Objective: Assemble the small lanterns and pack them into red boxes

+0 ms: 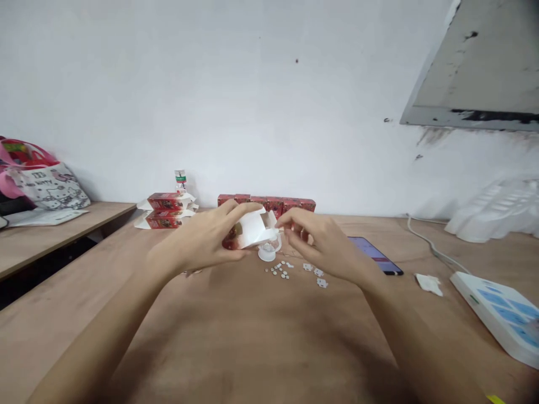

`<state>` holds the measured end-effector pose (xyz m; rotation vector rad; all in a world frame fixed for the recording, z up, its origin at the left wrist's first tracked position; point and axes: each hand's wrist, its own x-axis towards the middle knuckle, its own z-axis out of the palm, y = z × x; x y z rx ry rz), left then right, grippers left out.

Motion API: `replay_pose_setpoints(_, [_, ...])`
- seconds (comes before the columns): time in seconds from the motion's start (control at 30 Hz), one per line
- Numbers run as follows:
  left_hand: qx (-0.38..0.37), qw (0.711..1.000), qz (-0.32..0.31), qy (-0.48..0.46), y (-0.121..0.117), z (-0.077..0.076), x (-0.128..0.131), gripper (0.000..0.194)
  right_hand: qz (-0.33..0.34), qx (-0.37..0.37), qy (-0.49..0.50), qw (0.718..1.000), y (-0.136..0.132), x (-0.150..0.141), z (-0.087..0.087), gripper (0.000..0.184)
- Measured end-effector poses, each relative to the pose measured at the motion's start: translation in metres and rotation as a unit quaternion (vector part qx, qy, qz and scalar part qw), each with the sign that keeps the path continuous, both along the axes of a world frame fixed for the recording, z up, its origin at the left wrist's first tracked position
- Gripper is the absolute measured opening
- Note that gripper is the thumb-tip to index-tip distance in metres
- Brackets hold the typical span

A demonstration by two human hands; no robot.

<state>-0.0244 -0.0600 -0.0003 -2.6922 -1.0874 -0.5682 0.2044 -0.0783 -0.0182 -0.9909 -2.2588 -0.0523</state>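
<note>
Gripping a red-and-white carton (252, 229) in the left hand (210, 234), closed around it with fingers above and thumb below. Holding it tilted, with open white flaps toward the right. Reaching to that open end with the right hand (318, 241), fingers curled, tips beside the flaps; impossible to tell whether pinching anything or just touching. Just below the open end, on the brown table (244, 336), near a small clear holder with a white base (266, 253). Scattered nearer the wearer: tiny round pieces (285, 274) and, to their right, flat white pieces (319, 272). Further right, past a phone (374, 255) lying flat, a crumpled white scrap (429, 284) and a white device with blue panels (501, 314). Behind the hands, along the white wall (261, 112), lined up in a row: red boxes (295, 204). To the left, stacked with flaps open: two red cartons (166, 219), just in front of a small bottle (180, 178). At far left, on another surface, a patterned bag (53, 185) with pink handles.
</note>
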Motion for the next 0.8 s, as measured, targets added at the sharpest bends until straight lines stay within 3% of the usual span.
replay_pose_setpoints(0.1, [-0.02,0.999,-0.035,0.006,0.007,-0.003,0.006,0.058,-0.031,0.043,0.01,0.999,0.007,0.001,-0.004,0.02])
replay_pose_setpoints(0.27, [-0.041,0.998,-0.029,0.032,0.016,-0.01,0.015,0.056,-0.049,-0.01,-0.063,0.997,0.011,0.002,-0.007,0.013])
replay_pose_setpoints(0.47, [-0.064,0.997,-0.015,0.027,0.032,-0.018,0.016,0.057,-0.068,-0.016,-0.081,0.994,0.015,0.003,-0.013,0.007])
replay_pose_setpoints(0.6, [-0.074,0.997,-0.012,0.021,0.035,-0.02,0.016,0.058,-0.051,-0.017,-0.081,0.995,0.017,0.004,-0.013,0.016])
replay_pose_setpoints(0.8, [-0.097,0.993,-0.068,0.022,0.034,-0.019,0.018,0.053,0.009,-0.015,-0.089,0.996,0.017,0.01,-0.009,0.014])
